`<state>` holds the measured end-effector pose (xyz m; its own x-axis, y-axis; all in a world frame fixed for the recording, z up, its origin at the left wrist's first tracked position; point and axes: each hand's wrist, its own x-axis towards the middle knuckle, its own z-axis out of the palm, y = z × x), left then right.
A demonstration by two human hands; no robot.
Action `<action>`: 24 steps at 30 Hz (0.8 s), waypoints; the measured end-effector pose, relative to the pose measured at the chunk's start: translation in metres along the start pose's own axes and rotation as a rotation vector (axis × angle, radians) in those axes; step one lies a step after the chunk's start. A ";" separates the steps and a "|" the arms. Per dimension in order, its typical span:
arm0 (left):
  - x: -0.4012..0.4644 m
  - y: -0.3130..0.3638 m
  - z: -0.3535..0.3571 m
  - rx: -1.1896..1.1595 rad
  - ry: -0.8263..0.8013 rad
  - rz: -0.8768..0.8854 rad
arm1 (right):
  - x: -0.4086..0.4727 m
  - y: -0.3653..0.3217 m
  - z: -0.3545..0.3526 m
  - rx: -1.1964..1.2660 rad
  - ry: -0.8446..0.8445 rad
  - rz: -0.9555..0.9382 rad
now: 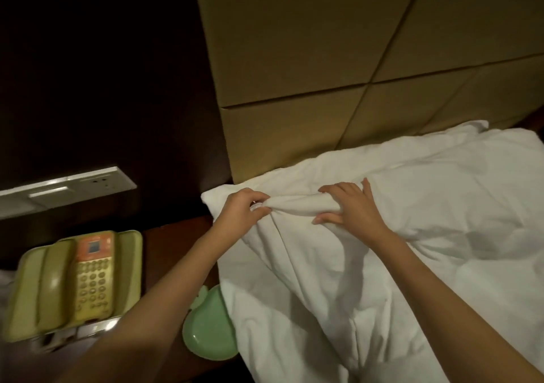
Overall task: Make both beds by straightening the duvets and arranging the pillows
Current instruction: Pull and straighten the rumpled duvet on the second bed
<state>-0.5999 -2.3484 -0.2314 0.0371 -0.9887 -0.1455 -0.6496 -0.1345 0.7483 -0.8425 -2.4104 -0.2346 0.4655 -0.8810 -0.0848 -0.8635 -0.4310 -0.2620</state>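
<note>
Your left hand (245, 207) pinches a bunched ridge of the white duvet (368, 253) near its top corner, fingers (259, 212) curled tight round the cloth, while your right hand (351, 206) grips the same ridge just to the right, thumb below and fingers wrapped over the fold. The duvet spreads away from your fingers to the right and towards you, rumpled, its top edge lying against the padded tan headboard (323, 58) beyond your hands. To the left of your left hand, on the dark bench (176, 232), sit a yellowed telephone (76, 279) and a pale green dish (209, 329) touching the duvet's edge.
</note>
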 end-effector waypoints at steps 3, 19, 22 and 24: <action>0.003 -0.022 -0.016 -0.057 0.009 -0.051 | 0.022 -0.024 0.020 -0.101 0.113 -0.038; 0.036 -0.083 -0.067 0.040 0.327 -0.127 | 0.108 -0.095 0.047 -0.258 0.301 0.017; 0.030 -0.114 -0.031 -0.059 0.340 -0.260 | 0.111 -0.087 0.078 -0.313 0.210 0.028; 0.026 -0.135 -0.006 -0.199 0.391 -0.341 | 0.116 -0.080 0.097 -0.332 0.143 0.058</action>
<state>-0.5067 -2.3561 -0.3323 0.5237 -0.8329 -0.1787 -0.3965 -0.4240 0.8143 -0.7006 -2.4594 -0.3170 0.4026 -0.9139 0.0514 -0.9145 -0.3990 0.0673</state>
